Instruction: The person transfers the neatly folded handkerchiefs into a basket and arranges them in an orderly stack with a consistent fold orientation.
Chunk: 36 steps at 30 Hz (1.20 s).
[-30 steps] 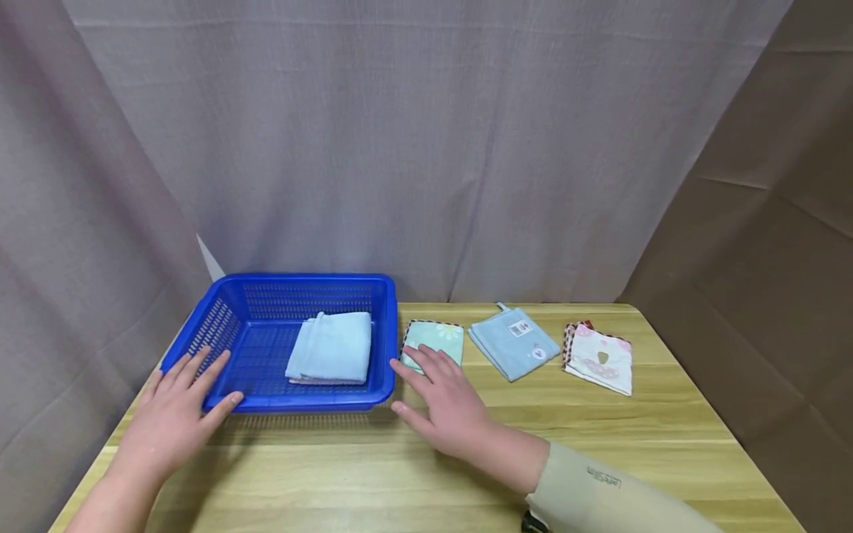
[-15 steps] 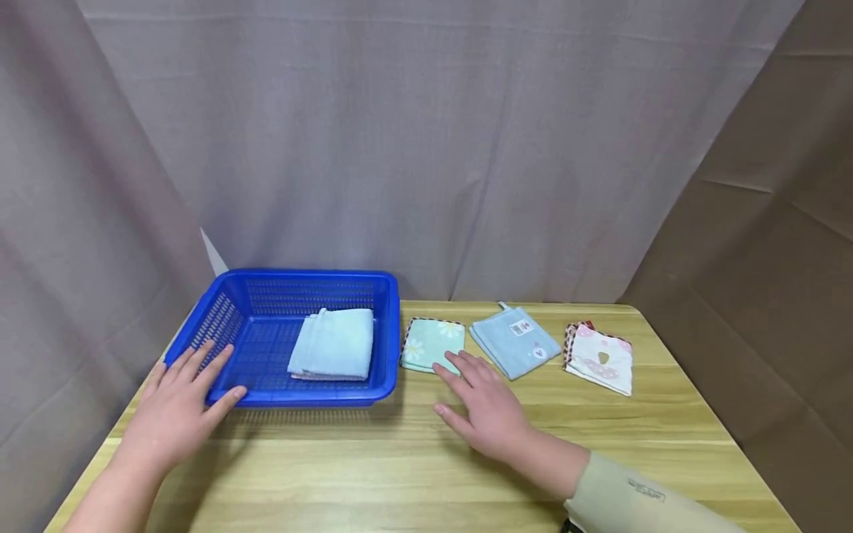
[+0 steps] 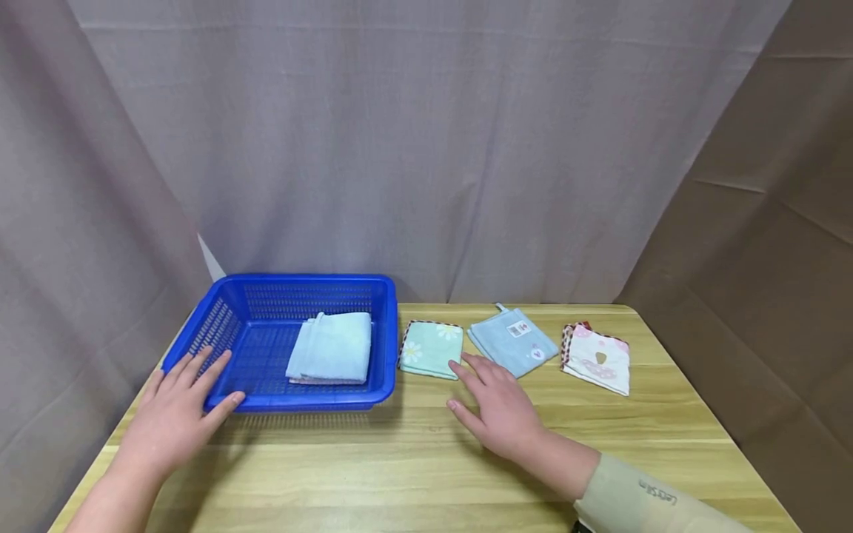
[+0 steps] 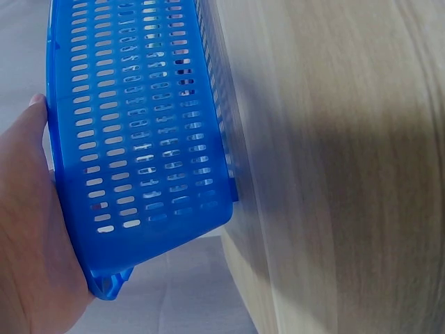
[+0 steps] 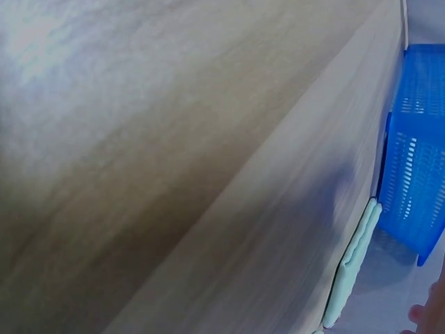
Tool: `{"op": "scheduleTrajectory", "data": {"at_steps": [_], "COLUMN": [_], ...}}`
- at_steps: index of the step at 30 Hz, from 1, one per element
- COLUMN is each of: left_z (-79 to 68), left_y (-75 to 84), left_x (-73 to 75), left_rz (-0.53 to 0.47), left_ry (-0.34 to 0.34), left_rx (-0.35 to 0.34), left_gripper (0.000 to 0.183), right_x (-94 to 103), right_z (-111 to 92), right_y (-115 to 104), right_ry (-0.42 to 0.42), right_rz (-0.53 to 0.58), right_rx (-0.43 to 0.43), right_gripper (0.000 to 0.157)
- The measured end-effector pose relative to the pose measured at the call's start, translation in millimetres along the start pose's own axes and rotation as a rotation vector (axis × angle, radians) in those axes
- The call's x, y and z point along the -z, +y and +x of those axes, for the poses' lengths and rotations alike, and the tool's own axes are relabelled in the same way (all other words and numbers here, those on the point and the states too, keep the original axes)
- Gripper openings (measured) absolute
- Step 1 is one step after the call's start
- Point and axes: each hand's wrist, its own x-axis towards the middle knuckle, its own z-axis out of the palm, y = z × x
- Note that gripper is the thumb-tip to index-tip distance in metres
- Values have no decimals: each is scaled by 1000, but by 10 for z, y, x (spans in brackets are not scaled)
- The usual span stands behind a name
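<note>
Moved since the frame one second ago: right hand [image 3: 503, 414], shifted away from the basket's right rim, now well apart from it; more of the green cloth shows.

Blue basket [image 3: 300, 403], perforated plastic, on the table [image 3: 333, 474]; landmark for the places below.

Left hand [image 3: 166, 426]: at the basket's near left corner, touching the rim, fingers spread apart.

Right hand: right of the basket, fingers apart and extended, its tips by the near edges of two cloths; contact with them cannot be told.

Green cloth [image 3: 429, 349], folded, daisy print, checked edging: just right of the basket.

Labelled blue cloth [image 3: 509, 346], folded, hanging loop: right of the basket, beyond the green cloth.

White cloth [image 3: 603, 363], pink pattern: farthest right of the basket.

Pale blue cloth [image 3: 333, 346], folded: inside the basket, right half.
</note>
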Motion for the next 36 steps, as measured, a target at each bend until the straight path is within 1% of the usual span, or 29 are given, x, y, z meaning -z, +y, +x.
{"op": "scheduleTrajectory", "data": {"at_steps": [8, 12, 15, 19, 24, 32, 36], "left_z": [-15, -21, -18, -7, -3, -3, -2], "left_y": [-14, -21, -23, -22, -9, -4, -4], "left_x": [-15, -17, -18, -26, -30, -25, -15], "left_rz": [-4, -9, -9, -4, -3, -4, 4], "left_ry": [7, 11, 13, 12, 10, 13, 11], "left_rx": [-1, -1, 0, -5, -7, -5, -1], "left_gripper": [71, 71, 71, 71, 71, 71, 71], "right_x": [-56, -78, -75, -61, -60, -114, -163], "right_z": [71, 135, 204, 294, 395, 558, 643], "right_y": [40, 52, 52, 59, 82, 129, 151], "right_ry": [-7, 10, -10, -73, -133, -167, -202], "right_rz": [33, 80, 124, 185, 237, 229, 228], "right_rx": [-83, -145, -231, -361, -459, -512, -538], "right_gripper": [60, 54, 52, 57, 62, 64, 67]}}
